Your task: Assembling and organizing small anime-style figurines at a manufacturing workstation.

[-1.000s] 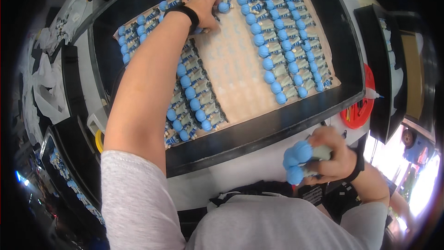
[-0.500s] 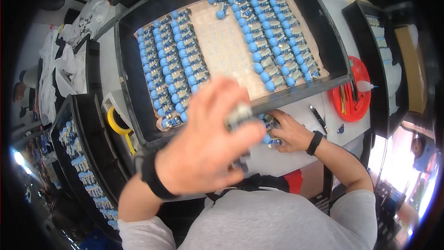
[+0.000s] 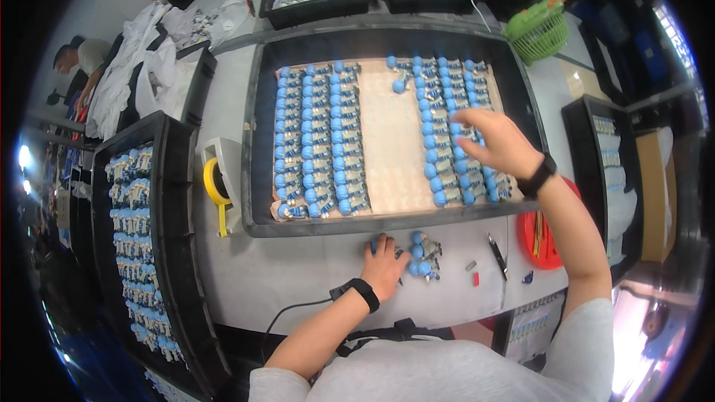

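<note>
My left hand (image 3: 385, 275) rests low over the table in front of the tray, its fingers closed round a small blue-headed figurine mostly hidden under them. Close to its right lies a small cluster of figurines (image 3: 423, 259) with round blue heads and blue-and-white bodies. Over the right side of the large black tray (image 3: 395, 227) is my right hand (image 3: 505, 141), thumb and fingers apart, with nothing visible between them. Below it are rows of the same figurines (image 3: 439, 145), lying on tan lining. Another block of rows (image 3: 313, 134) fills the tray's left part.
A yellow tape roll in a dispenser (image 3: 216, 182) stands left of the tray. To the right are a red dish (image 3: 530, 238), a black pen (image 3: 497, 257) and a small red piece (image 3: 476, 279). A green basket (image 3: 538, 32) sits behind; another figurine tray (image 3: 167, 238) stands left.
My left hand has dropped from close before the camera to the table. My right hand has left the figurines on the table and moved up over the tray. The view has shifted.
</note>
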{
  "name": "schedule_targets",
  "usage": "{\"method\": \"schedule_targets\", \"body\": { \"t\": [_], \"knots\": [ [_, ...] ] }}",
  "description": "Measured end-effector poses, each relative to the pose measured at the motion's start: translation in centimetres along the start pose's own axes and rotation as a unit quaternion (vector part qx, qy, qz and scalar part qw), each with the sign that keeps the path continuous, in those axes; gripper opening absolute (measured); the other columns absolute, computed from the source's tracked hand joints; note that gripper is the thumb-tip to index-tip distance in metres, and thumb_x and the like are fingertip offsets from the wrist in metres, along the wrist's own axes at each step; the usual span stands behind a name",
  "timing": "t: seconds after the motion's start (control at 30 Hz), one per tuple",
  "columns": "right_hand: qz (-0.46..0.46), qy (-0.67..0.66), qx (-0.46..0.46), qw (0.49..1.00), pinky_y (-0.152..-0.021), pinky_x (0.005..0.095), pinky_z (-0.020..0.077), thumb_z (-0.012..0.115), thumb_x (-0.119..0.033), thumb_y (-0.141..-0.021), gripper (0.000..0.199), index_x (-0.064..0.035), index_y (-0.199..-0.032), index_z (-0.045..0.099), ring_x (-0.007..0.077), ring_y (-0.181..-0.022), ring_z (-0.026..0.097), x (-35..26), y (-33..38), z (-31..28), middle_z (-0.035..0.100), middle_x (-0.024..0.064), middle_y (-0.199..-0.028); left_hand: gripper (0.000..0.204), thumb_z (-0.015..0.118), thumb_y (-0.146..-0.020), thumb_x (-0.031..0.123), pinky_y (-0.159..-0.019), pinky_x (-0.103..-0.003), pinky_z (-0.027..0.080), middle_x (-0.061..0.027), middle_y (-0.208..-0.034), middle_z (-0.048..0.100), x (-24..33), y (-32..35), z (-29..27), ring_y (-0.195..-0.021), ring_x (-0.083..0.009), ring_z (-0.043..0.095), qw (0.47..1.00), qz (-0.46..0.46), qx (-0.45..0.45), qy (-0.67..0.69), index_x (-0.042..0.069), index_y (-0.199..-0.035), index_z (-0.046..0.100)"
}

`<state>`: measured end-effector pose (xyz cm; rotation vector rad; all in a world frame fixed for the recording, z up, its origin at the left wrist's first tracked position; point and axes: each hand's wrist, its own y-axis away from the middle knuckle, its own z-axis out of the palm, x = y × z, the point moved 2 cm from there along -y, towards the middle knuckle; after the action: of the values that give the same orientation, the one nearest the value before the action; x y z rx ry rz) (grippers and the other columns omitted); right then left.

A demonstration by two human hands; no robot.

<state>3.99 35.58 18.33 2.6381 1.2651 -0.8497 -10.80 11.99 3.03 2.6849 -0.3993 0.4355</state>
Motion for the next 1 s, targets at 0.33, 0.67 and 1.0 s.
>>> {"method": "schedule_targets", "body": {
  "t": [0.33, 0.67, 1.0],
  "knots": [
    [0.021, 0.17, -0.105, 0.98, -0.092, 0.0433, 0.0383, 0.071, -0.004, -0.059, 0.059, -0.0181, -0.114, 0.052, 0.0338, -0.116, 0.039, 11.4, -14.5, 10.3, 0.041, 0.0165, -0.123, 0.04, 0.067, -0.074, 0.018, -0.089, -0.038, 0.04, -0.0163, -0.106, 0.053, 0.6, 7.9, -12.3, -0.103, -0.0335, 0.049, 0.937, 0.005, 0.118, 0.33, 0.002, -0.107, 0.052],
    [-0.031, 0.185, -0.092, 0.978, -0.079, 0.0385, 0.043, 0.068, -0.004, -0.063, 0.024, -0.0112, -0.085, 0.061, 0.029, -0.094, 0.049, 13.9, -16.7, 10.2, 0.05, 0.0088, -0.094, 0.04, 0.067, -0.068, 0.009, -0.079, -0.039, 0.043, -0.0146, -0.098, 0.053, -8.7, -0.6, -19.8, -0.093, -0.0309, 0.052, 0.99, 0.007, 0.091, 0.109, 0.002, -0.104, 0.052],
    [-0.172, 0.149, -0.039, 0.973, -0.076, 0.0364, 0.0448, 0.065, -0.004, -0.065, 0.022, -0.0047, -0.084, 0.054, 0.0303, -0.088, 0.051, 12.1, -14.7, 11.3, 0.053, 0.015, -0.089, 0.083, 0.078, -0.053, 0.045, -0.085, -0.046, 0.041, -0.025, -0.13, 0.027, -7.7, -9.4, -14.0, -0.115, -0.04, 0.034, 0.965, -0.017, -0.174, -0.194, 0.015, -0.122, 0.043]
  ]
}}
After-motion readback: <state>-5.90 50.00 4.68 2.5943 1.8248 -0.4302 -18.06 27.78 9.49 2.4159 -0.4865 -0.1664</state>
